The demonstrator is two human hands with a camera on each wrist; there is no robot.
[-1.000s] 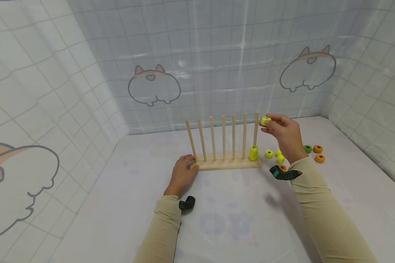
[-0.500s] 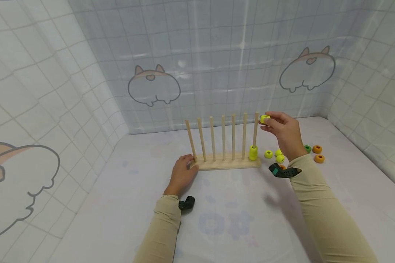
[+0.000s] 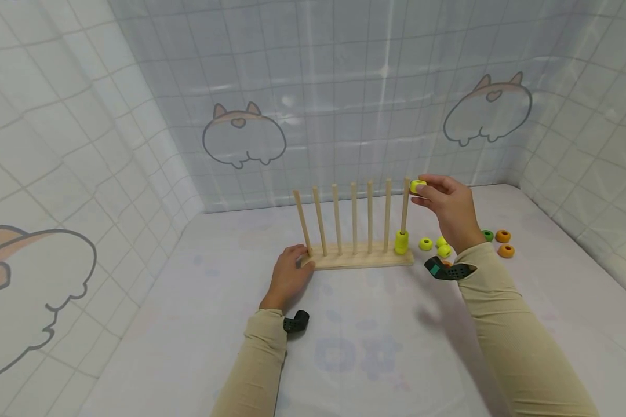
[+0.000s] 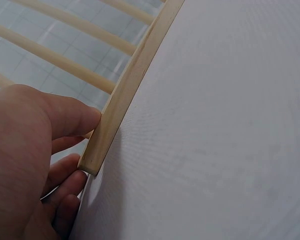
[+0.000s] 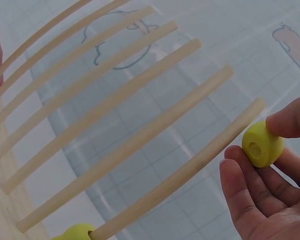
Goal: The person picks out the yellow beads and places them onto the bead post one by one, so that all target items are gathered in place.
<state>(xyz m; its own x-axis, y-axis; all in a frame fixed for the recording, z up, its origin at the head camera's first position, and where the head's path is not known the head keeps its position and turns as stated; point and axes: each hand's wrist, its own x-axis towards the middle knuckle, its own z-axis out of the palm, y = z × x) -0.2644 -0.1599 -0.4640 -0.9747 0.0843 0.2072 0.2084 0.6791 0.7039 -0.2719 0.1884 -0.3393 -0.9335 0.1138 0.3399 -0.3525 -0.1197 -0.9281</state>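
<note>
A wooden peg rack (image 3: 360,262) with a row of several upright pegs stands on the table. My left hand (image 3: 288,278) grips the left end of its base, thumb (image 4: 82,117) on the front edge and fingers round the end. Yellow beads (image 3: 401,243) are stacked low on the rightmost peg (image 3: 404,211). My right hand (image 3: 451,211) pinches another yellow bead (image 5: 264,144) between thumb and fingers. That bead is held just right of the peg's tip, off the peg, with its hole facing the peg in the right wrist view.
Loose yellow beads (image 3: 443,251) lie to the right of the rack. Farther right are a green bead (image 3: 487,236) and orange beads (image 3: 506,251); another orange bead (image 3: 447,264) is partly hidden by the right wrist strap. A tile-patterned sheet (image 3: 313,116) rises behind the table.
My right hand has moved slightly up and left, bringing the yellow bead closer to the rightmost peg's tip. The left hand and the rack have stayed put.
</note>
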